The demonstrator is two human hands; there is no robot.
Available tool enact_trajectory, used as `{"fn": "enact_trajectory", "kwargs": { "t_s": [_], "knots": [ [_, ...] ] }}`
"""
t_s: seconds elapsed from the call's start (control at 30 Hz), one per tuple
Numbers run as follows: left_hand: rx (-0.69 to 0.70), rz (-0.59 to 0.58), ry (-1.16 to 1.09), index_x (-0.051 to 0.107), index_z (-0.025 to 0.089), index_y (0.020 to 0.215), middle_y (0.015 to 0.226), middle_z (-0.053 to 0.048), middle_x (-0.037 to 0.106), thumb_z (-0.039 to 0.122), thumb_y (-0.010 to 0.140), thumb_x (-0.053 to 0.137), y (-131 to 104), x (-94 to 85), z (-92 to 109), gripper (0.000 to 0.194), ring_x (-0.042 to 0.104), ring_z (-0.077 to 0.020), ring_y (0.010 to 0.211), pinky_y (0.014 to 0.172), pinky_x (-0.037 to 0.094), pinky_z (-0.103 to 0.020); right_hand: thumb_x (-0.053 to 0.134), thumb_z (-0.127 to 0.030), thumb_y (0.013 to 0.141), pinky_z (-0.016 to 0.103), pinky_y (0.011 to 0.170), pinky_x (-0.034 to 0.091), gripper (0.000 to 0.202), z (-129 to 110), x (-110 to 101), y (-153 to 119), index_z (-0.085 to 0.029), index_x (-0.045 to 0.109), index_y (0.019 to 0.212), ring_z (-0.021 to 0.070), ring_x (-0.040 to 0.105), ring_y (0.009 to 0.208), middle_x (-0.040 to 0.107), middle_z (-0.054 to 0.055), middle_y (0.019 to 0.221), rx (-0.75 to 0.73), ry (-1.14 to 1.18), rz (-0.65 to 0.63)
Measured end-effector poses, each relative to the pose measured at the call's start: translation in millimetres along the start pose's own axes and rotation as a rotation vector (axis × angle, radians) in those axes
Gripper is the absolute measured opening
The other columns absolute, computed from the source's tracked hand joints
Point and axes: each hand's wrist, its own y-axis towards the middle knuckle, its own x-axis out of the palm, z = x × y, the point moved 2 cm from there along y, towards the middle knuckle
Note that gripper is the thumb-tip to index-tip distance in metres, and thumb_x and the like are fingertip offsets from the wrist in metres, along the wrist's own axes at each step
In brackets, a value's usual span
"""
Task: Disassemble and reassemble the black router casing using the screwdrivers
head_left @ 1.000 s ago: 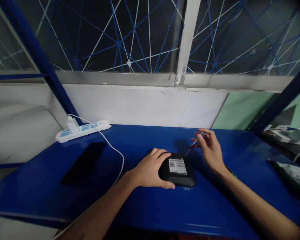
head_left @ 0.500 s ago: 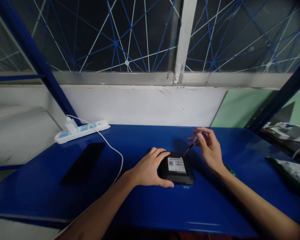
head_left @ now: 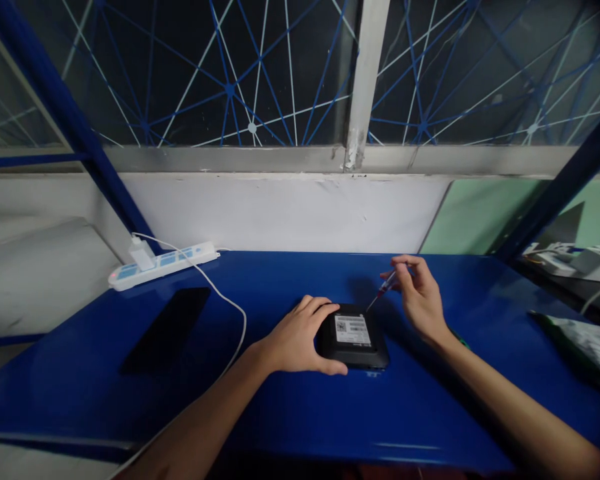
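Observation:
A flat black device (head_left: 353, 358) with rounded corners and a white printed label (head_left: 353, 330) lies on the blue table. My left hand (head_left: 297, 337) grips its left side, thumb along the near edge and fingers at the far left corner. Between the fingertips of my right hand (head_left: 420, 297) is a screwdriver (head_left: 389, 283) with a clear, reddish handle. It leans down to the left, and its thin tip meets the device near the far right corner. Whether a screw sits under the tip is too small to tell.
A white power strip (head_left: 167, 263) with a plugged-in charger (head_left: 142, 253) stands at the back left; its white cable (head_left: 230, 303) runs forward beside my left arm. A dark flat slab (head_left: 165, 330) lies left. Something green (head_left: 460, 339) shows behind my right wrist. A silvery bag (head_left: 585, 343) lies far right.
The screwdriver and the fingers of my right hand have shifted slightly, with the tip staying at the device's far right corner. My left hand keeps its hold.

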Motion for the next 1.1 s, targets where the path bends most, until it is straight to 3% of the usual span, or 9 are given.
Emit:
{"fn": "enact_trajectory", "kwargs": {
  "t_s": [0.13,0.27,0.4,0.6,0.77,0.97,1.1],
  "knots": [
    [0.003,-0.002,-0.003,0.042,0.027,0.148,0.146,-0.012,0.046,0.073,0.058,0.077,0.5,1.0,-1.5,0.107,0.041,-0.0401,0.132,0.108,0.039,-0.061,0.068,-0.045,0.087,0.03,0.059,0.056,0.023,2.5,-2.3,3.5,-0.025,0.061,0.097,0.015,0.066,0.063,0.062,-0.003,0.071,-0.032,-0.033,0.035],
    [-0.001,-0.008,-0.006,0.043,0.026,0.147,0.146,-0.011,0.046,0.074,0.058,0.078,0.8,1.0,-0.6,0.107,0.041,-0.0389,0.132,0.109,0.04,-0.059,0.067,-0.044,0.088,0.031,0.062,0.057,0.027,-2.2,-2.5,2.9,-0.024,0.062,0.105,0.0183,0.073,0.076,0.067,0.002,0.09,0.001,-0.014,0.048],
    [-0.008,-0.013,0.01,0.043,0.023,0.147,0.146,-0.012,0.046,0.073,0.059,0.077,0.4,-0.3,0.9,0.107,0.041,-0.0388,0.132,0.108,0.041,-0.057,0.055,-0.048,0.094,0.035,0.069,0.061,0.03,-2.9,1.5,-0.4,-0.025,0.06,0.114,0.0204,0.074,0.087,0.068,0.007,0.111,0.049,0.063,-0.022],
    [-0.015,-0.017,0.014,0.043,0.022,0.147,0.145,-0.013,0.048,0.074,0.057,0.078,0.8,-0.9,1.2,0.109,0.042,-0.0389,0.132,0.108,0.042,-0.058,0.062,-0.044,0.092,0.032,0.065,0.058,0.029,6.5,0.4,0.4,-0.028,0.058,0.116,0.0158,0.066,0.072,0.059,-0.001,0.083,-0.028,-0.077,-0.012],
    [-0.025,-0.022,0.025,0.042,0.021,0.148,0.148,-0.014,0.046,0.074,0.059,0.077,0.5,-1.6,-1.2,0.109,0.04,-0.0394,0.134,0.108,0.041,-0.059,0.052,-0.041,0.097,0.036,0.07,0.058,0.033,4.4,0.8,-0.2,-0.028,0.052,0.128,0.0191,0.069,0.087,0.067,0.006,0.107,-0.019,-0.079,-0.026],
    [-0.065,0.0,0.048,0.041,0.02,0.149,0.154,-0.014,0.042,0.076,0.062,0.075,-0.1,-1.1,-9.6,0.109,0.035,-0.0396,0.139,0.114,0.035,-0.058,0.058,-0.039,0.094,0.033,0.058,0.058,0.034,-0.7,-0.3,-1.1,-0.027,0.054,0.125,0.0148,0.065,0.067,0.064,0.002,0.093,-0.079,-0.071,0.064],
    [-0.069,0.018,0.063,0.041,0.021,0.149,0.153,-0.014,0.043,0.08,0.061,0.073,1.7,-1.5,-12.7,0.11,0.036,-0.04,0.139,0.114,0.035,-0.059,0.061,-0.038,0.092,0.031,0.054,0.056,0.029,-4.4,2.4,-4.0,-0.025,0.057,0.117,0.0123,0.062,0.058,0.058,-0.001,0.084,-0.05,-0.042,-0.003]
  ]
}}
